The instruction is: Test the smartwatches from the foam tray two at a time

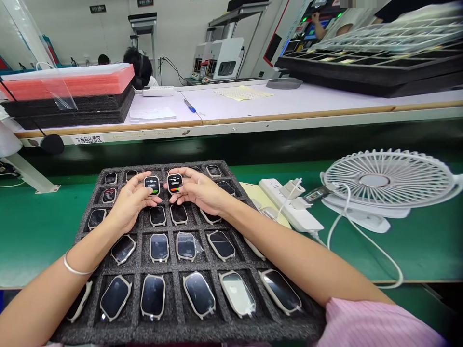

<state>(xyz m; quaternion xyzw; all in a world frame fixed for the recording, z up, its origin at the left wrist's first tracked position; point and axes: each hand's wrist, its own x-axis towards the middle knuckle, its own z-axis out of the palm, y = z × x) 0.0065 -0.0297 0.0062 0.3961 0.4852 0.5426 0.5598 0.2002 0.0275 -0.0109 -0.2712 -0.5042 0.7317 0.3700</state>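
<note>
My left hand [134, 196] grips a smartwatch [152, 185] by its edges, its lit screen showing text and a green bar. Beside it, my right hand [195, 187] holds a second smartwatch [175, 183], also lit, with an orange-red bar low on the screen. Both watches are strapless, light-framed and raised side by side above a dark foam tray [170, 279]. In the tray's compartments lie several more watches, such as one dark watch [152, 296] near the front and one with a bright, reflecting face [238, 293]. My hands and forearms hide some compartments.
To the right, a white power strip [289, 205] with plugs and a white fan [376, 180] with a looping cable stand on the green bench. Behind runs a raised shelf [238, 108] bearing foam stacks [72, 91], a blue pen [189, 106] and paper. A person's head [139, 67] shows beyond.
</note>
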